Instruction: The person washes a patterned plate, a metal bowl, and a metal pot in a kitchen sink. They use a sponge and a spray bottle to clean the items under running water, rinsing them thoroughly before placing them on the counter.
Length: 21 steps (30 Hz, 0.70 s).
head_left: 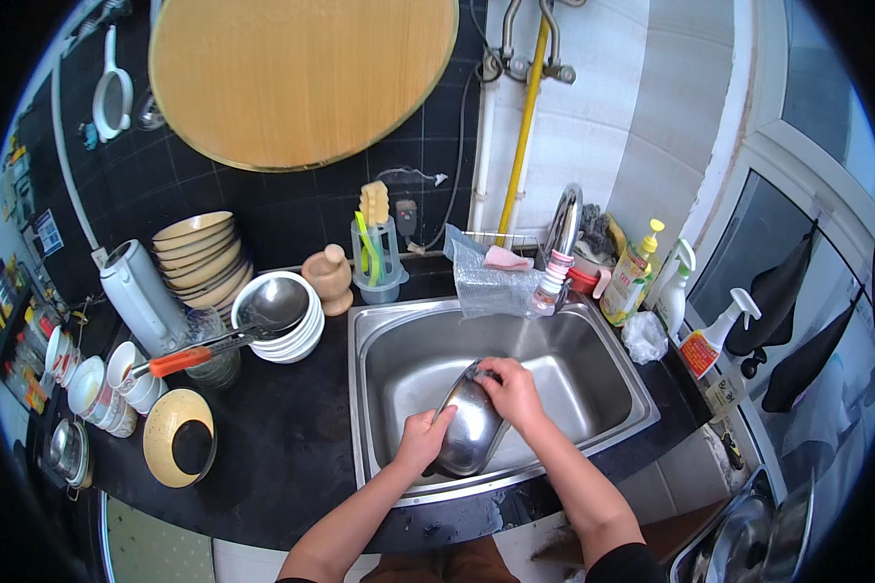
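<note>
A shiny stainless steel bowl (471, 429) is tilted on its side over the near part of the sink (384, 364), its rounded outside facing me. My left hand (424, 437) grips its left edge, thumb pressed on the outside. At the upper rim, my right hand (511, 391) is closed with its fingers curled over the metal. A small dark patch shows by those fingertips; what it is, I cannot tell. Behind the bowl, water runs from the chrome faucet (566, 219) into the basin. The inside of the bowl is hidden from me.
Left of the sink stand stacked white bowls (297, 342), a black strainer with an orange handle (180, 361), a yellow bowl (156, 452) and stacked tan bowls (199, 255). Right of it are a pump bottle (627, 282), spray bottles (707, 340) and a crumpled plastic bag (645, 337).
</note>
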Tool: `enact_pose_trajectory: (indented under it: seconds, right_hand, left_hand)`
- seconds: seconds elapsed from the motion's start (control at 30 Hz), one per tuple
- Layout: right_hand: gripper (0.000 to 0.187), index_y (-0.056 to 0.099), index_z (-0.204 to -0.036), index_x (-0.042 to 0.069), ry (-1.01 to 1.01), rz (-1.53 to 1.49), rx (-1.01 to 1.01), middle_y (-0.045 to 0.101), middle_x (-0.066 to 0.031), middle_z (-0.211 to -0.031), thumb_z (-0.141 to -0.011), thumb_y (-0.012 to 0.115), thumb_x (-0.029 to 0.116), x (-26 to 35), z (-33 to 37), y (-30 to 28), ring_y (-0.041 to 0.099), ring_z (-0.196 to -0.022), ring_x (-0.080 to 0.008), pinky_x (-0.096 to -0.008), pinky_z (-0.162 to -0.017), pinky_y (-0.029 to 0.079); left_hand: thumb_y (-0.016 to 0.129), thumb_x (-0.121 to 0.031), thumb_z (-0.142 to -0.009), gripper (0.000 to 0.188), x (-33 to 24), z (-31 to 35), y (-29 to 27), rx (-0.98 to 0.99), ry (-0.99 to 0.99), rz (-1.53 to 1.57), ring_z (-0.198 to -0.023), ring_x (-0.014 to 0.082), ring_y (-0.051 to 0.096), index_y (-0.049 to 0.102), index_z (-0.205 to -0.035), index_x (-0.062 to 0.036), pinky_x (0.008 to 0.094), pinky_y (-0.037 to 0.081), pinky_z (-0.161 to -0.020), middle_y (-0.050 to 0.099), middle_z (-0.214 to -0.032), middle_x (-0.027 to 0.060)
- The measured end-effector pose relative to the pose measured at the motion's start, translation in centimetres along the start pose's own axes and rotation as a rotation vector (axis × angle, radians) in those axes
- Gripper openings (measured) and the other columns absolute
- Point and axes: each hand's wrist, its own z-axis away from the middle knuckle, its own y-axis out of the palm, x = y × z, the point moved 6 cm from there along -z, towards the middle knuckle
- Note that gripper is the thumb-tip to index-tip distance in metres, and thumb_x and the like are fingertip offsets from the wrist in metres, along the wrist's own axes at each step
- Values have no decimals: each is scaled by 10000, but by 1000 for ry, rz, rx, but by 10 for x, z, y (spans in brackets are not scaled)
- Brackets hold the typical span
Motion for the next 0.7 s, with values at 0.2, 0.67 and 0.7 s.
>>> enact_pose_trajectory:
  seconds: [0.2, 0.67, 0.7]
  right_hand:
    - [161, 622, -857, 14, -209, -24, 29, 618, -149, -852, -702, 637, 52, 46, 27, 2, 587, -814, -304, -349, -732, 470]
    - [163, 611, -855, 13, -259, -6, -122, 622, -137, -879, -692, 620, 10, 66, 33, -24, 587, -854, -291, -343, -755, 471]
    - [166, 611, -856, 14, -409, -24, -106, 623, -136, -874, -691, 625, 10, 86, 44, -18, 589, -848, -292, -341, -751, 472]
  left_hand:
    - [563, -320, -848, 388, -18, 21, -17, -14, 54, -38, -513, 68, 423, 576, -673, 26, 260, 371, -475, 486, -535, -16]
    - [543, -387, -846, 463, -44, 32, -20, -65, 233, -105, -491, 127, 411, 553, -649, 32, 324, 382, -496, 459, -508, 107]
    - [541, -388, -847, 463, -45, 35, -23, -94, 228, -62, -488, 133, 412, 554, -648, 30, 327, 382, -497, 453, -509, 116]
